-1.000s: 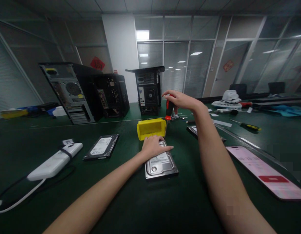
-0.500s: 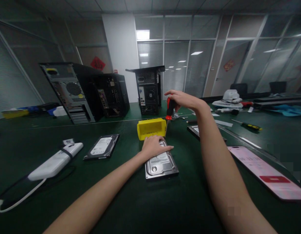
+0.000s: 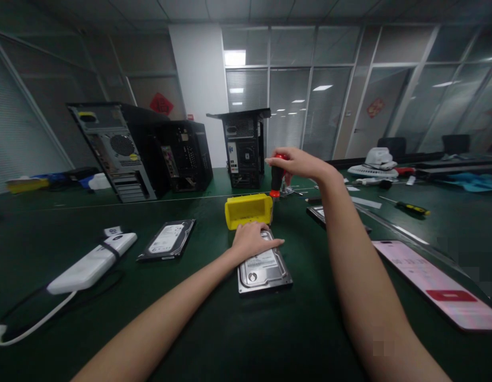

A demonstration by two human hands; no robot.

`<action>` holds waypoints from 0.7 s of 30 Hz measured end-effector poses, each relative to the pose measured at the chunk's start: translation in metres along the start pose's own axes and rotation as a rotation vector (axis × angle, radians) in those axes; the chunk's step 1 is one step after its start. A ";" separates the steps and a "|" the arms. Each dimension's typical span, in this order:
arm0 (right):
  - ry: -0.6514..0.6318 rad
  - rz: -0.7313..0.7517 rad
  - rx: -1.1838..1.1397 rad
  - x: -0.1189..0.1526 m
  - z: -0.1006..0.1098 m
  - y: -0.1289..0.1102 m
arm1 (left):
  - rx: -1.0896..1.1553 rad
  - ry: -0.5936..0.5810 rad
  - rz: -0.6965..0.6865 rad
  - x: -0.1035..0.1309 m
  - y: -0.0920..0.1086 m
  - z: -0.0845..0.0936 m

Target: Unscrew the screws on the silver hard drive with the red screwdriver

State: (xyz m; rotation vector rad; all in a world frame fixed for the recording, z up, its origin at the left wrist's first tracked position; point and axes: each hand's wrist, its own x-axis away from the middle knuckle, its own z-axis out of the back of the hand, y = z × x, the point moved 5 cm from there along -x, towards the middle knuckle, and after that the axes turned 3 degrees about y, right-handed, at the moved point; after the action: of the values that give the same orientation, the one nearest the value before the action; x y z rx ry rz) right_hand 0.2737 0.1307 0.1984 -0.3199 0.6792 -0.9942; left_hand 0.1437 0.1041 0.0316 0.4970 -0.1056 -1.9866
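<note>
A silver rectangular metal hard drive [image 3: 265, 276] lies on the dark green tabletop [image 3: 269, 339], my left hand [image 3: 251, 240] spread across its far end. Beyond, my right hand [image 3: 295, 161] grips a red-and-black-handled screwdriver [image 3: 276, 176], its tip unclear from here, beside a yellow plastic bin [image 3: 248, 201].

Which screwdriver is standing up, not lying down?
The red-and-black metal screwdriver, nearly upright in the right hand's grip beside the yellow plastic bin. The yellow-and-black screwdriver lies flat on the green table.
</note>
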 end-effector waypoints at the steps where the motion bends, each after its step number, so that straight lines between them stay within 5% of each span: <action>1: 0.007 0.008 0.013 0.000 0.000 -0.001 | -0.001 0.000 0.002 0.000 0.000 0.000; 21: 0.027 0.050 0.035 -0.002 0.001 -0.005 | 0.012 0.007 -0.009 0.000 0.000 0.000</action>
State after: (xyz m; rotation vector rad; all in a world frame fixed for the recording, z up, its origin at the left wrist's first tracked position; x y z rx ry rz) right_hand 0.2700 0.1299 0.2025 -0.2579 0.6907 -0.9637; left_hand 0.1439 0.1041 0.0315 0.5126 -0.1112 -1.9939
